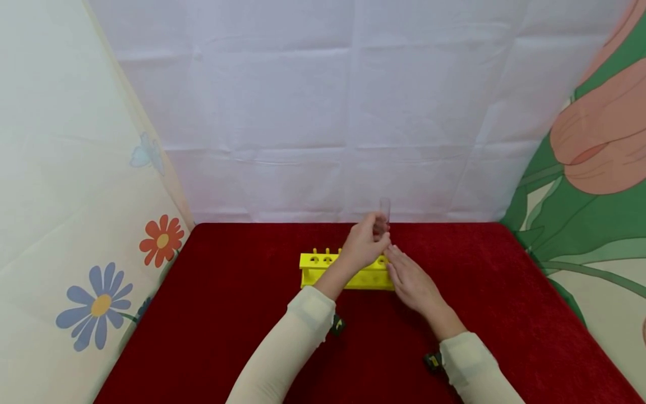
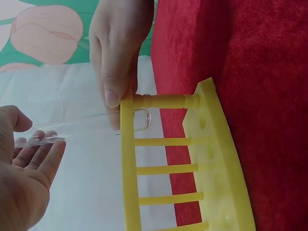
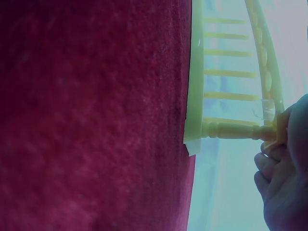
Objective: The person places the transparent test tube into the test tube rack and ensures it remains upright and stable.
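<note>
Your left hand pinches the clear tube, its closed end through the top of the yellow rack at the right, likely so the rack guides it. Your right hand grips the rack's right end, seemingly to steady it on the red cloth.

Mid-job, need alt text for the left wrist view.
Left hand holds a clear tube, its rounded end through the top plate of a yellow rack; the right hand holds the rack's end. Red cloth fills the right side.
</note>
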Available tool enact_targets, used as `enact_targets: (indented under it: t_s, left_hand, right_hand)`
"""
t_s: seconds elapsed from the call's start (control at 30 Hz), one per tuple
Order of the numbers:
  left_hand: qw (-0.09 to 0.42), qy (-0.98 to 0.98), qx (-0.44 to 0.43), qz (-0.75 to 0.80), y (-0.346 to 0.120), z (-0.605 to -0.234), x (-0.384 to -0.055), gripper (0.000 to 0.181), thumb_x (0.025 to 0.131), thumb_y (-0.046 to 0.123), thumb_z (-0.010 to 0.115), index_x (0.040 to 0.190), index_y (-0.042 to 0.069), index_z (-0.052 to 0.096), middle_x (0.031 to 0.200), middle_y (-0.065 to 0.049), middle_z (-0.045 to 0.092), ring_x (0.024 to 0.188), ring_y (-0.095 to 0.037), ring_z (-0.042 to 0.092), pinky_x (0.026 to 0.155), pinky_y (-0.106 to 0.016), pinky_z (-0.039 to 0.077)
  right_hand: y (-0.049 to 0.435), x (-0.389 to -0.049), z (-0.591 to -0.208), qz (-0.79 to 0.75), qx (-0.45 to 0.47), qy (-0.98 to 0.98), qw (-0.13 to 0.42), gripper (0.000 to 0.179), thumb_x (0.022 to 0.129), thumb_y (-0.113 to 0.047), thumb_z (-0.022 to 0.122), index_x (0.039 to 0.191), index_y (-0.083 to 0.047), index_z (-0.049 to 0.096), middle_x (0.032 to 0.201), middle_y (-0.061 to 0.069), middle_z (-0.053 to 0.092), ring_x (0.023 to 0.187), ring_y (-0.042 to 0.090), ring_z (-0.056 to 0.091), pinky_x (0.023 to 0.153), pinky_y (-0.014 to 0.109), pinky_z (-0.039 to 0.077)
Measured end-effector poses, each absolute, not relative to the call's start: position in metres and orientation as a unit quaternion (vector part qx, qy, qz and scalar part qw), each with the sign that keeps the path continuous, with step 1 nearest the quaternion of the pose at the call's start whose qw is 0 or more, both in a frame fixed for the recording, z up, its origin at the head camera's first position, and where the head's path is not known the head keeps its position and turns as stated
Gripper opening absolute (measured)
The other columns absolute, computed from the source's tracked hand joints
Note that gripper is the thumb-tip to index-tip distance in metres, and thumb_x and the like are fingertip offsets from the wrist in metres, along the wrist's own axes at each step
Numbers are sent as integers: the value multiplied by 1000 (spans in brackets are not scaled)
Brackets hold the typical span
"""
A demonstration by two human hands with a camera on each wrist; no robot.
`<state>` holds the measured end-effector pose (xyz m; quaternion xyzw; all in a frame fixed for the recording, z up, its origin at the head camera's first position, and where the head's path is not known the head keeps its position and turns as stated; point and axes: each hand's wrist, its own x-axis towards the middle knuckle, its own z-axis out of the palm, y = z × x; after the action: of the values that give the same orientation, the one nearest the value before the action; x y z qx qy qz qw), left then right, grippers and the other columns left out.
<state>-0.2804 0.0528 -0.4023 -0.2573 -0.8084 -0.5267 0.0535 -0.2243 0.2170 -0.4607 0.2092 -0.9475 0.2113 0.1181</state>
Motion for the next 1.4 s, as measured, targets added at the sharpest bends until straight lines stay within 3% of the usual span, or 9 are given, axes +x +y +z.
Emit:
enact_targets:
  t_s: [0.33, 1.03, 1.4]
  left_hand:
    - [55, -815, -274, -507, 55, -410, -281, 30, 98, 11, 64, 127, 7, 56, 114, -3, 66, 104, -8, 62, 86, -14, 51]
    - [48, -822, -288, -488, 54, -418, -280, 22, 97, 10, 64, 117, 9, 57, 113, -4, 65, 97, -7, 59, 85, -15, 51]
    - [50, -833, -290, -468, 54, -423, -278, 26, 96, 13, 65, 120, 10, 57, 113, -1, 66, 97, -7, 59, 85, -17, 51]
  right_hand:
    - [218, -225, -460, 215, 201, -951, 92, 48, 109, -16, 38, 152, 5, 36, 159, 23, 35, 148, 39, 31, 119, 55, 26]
    - [217, -222, -461, 221, 201, -949, 106, 47, 109, -15, 39, 150, 8, 39, 157, 24, 38, 146, 40, 34, 118, 56, 28]
    - [217, -223, -461, 221, 196, -950, 98, 48, 109, -16, 38, 150, 10, 37, 157, 26, 36, 147, 40, 33, 119, 55, 27]
